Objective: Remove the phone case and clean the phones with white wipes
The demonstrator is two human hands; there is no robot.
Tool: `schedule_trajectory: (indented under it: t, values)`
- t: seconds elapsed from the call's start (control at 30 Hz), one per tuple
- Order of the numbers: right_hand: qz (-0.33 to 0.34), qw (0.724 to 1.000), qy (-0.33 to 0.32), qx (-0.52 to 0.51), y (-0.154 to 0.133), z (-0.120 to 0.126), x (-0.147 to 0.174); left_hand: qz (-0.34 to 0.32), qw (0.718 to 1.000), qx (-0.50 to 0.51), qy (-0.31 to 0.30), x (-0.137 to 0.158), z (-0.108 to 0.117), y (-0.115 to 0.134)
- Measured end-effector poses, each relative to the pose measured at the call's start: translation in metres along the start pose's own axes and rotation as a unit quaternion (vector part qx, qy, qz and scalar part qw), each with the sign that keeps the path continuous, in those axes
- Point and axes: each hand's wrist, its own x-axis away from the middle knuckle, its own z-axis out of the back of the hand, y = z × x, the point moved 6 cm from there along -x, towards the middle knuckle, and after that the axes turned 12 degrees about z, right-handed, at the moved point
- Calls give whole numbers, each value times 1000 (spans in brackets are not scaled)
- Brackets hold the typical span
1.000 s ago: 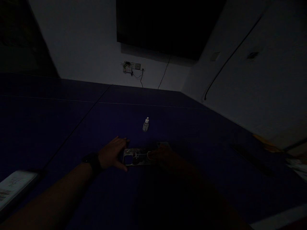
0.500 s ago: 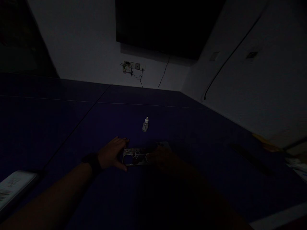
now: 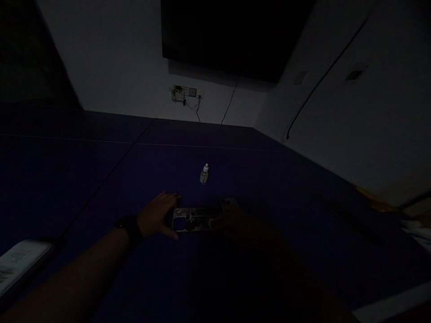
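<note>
A patterned phone case (image 3: 193, 220) with a large camera cut-out lies flat on the dark blue surface. My left hand (image 3: 158, 216), with a dark watch on its wrist, steadies the left end of the case between spread thumb and fingers. Over the right part of the case is my right hand (image 3: 232, 222), its fingers closed. A small pale edge shows at those fingertips; what it belongs to is too dark to make out. Just behind the right hand lies a phone (image 3: 228, 201), mostly hidden. A small clear bottle (image 3: 204, 176) with a white cap stands beyond the case.
A white box-like object (image 3: 22, 260) lies at the left edge. Toward the right is a long dark object (image 3: 352, 220). Behind, a wall carries a large dark screen (image 3: 229, 36) and sockets (image 3: 188, 92) with cables. The room is very dim.
My right hand has slid slightly to the right along the case, uncovering a little more of it. The left hand, case and bottle have stayed in place.
</note>
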Motion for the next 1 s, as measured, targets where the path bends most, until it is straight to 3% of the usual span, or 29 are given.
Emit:
schedule_trajectory:
  t: [0.2, 0.4, 0.6, 0.83, 1.0]
  values:
    - [-69, 996, 30, 45, 12, 0, 4, -5, 1000, 2, 4, -1, 0, -1]
    - [0, 1000, -6, 18, 0, -2, 2, -4, 1000, 4, 7, 0, 1, 0]
    - [-70, 996, 27, 57, 16, 1, 10, -7, 1000, 4, 8, -1, 0, -1]
    - [-4, 1000, -12, 22, 2, 6, 5, -11, 1000, -1, 15, -1, 1, 0]
    - [-77, 995, 16, 67, 13, 3, 7, -9, 1000, 8, 7, -1, 2, 1]
